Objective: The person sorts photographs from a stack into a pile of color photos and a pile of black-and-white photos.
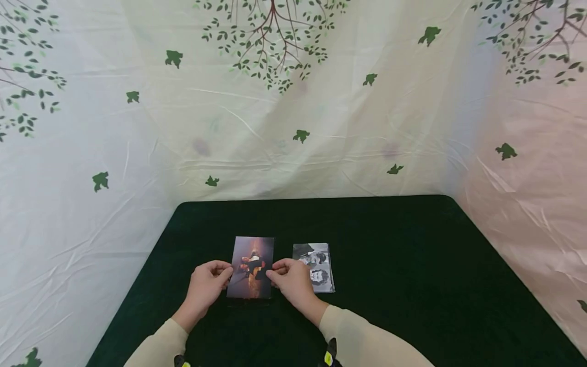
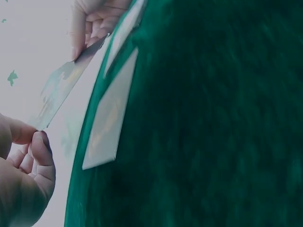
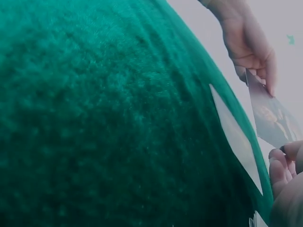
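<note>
A colour photo print (image 1: 243,255) with a purple-brown background is held up over the table by both hands. My left hand (image 1: 205,284) pinches its left edge between thumb and fingers; my right hand (image 1: 294,283) pinches the right edge. In the left wrist view the print (image 2: 66,87) is raised clear of the cloth. Beneath it another print (image 2: 111,120) lies flat, hidden from the head view. Black-and-white photo prints (image 1: 322,262) lie in a small stack to the right, partly covered by my right hand.
Dark green cloth covers the table (image 1: 390,244). Pale curtains (image 1: 257,117) with printed branches and green leaf shapes hang behind and at both sides, close to the table's edges.
</note>
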Demonstrator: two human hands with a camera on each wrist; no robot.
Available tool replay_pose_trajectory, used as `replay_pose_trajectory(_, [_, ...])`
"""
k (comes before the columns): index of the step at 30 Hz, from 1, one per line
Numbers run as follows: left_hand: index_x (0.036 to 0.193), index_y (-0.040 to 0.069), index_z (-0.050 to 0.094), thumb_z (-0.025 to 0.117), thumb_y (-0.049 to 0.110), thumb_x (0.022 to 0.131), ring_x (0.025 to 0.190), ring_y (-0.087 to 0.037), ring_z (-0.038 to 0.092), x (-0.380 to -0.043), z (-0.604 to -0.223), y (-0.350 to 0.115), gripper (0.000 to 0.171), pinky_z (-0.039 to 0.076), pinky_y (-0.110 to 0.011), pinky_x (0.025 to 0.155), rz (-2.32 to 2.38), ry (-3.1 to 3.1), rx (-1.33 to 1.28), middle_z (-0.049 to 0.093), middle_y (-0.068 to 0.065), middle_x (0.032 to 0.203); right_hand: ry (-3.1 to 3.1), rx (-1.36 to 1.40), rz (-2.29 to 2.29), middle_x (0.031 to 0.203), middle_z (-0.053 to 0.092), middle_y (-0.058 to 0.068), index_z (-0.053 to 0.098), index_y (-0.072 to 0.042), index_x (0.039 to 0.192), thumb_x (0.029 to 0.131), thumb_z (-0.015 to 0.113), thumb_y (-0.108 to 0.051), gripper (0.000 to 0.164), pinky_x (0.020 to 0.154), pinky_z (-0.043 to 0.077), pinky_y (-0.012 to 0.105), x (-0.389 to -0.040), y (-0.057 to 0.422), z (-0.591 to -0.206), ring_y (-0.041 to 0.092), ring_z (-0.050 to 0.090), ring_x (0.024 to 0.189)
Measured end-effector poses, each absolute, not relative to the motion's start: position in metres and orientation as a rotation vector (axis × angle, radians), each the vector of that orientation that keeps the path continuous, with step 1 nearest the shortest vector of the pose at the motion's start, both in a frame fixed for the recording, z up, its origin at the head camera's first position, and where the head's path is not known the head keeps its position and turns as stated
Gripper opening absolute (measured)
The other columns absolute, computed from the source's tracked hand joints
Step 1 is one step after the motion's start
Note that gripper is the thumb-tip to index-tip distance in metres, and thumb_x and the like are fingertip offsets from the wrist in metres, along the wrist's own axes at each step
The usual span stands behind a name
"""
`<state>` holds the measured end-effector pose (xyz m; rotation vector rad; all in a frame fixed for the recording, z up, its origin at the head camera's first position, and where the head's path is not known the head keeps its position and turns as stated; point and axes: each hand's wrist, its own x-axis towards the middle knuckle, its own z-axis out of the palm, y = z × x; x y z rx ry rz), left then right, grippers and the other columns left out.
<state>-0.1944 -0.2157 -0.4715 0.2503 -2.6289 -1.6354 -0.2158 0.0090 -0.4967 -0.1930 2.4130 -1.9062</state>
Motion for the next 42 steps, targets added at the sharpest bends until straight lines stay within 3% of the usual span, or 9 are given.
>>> replay_pose_trajectory(10, [0.098,0.003,0.068,0.064,0.016,0.093,0.067,-0.017,0.061,-0.198,-0.481,-0.233,0.015,0.051,-0.028,0.058,-1.509,-2.729,0.195,0.065,-0.006,0.082,2.619,-0.292,-1.629,0.069,0.065,-0.007,0.069,-0.009,0.09,0.083,0.076,-0.018,0.013,0.053,0.05,0.022,-0.219,-0.006,-0.494,0.004,0.061,0.057])
replay_pose_trajectory(21, [0.092,0.005,0.07,0.067,0.014,0.09,0.061,-0.015,0.06,-0.202,-0.491,-0.233,0.01,0.049,-0.028,0.054,-1.419,-2.793,0.187,0.064,-0.003,0.074,2.684,-0.321,-1.529,0.068,0.067,-0.006,0.07,-0.004,0.091,0.082,0.076,-0.012,0.014,0.049,0.048,0.022,-0.216,-0.007,-0.503,0.003,0.059,0.052])
replay_pose_trajectory(35, [0.091,0.007,0.071,0.067,0.014,0.089,0.063,-0.014,0.06,-0.203,-0.495,-0.234,0.008,0.05,-0.03,0.057,-1.402,-2.846,0.199,0.065,-0.002,0.077,2.747,-0.324,-1.496,0.071,0.065,-0.009,0.073,-0.006,0.102,0.085,0.074,-0.016,0.019,0.052,0.047,0.02,-0.212,-0.01,-0.512,0.0,0.057,0.055])
replay_pose_trajectory(42, [0.09,0.008,0.072,0.068,0.015,0.089,0.062,-0.015,0.059,-0.204,-0.495,-0.234,0.008,0.048,-0.031,0.057,-1.378,-2.886,0.175,0.063,-0.002,0.072,2.827,-0.339,-1.448,0.074,0.067,-0.007,0.075,-0.006,0.099,0.084,0.075,-0.015,0.019,0.055,0.046,0.019,-0.213,-0.01,-0.515,-0.001,0.055,0.061])
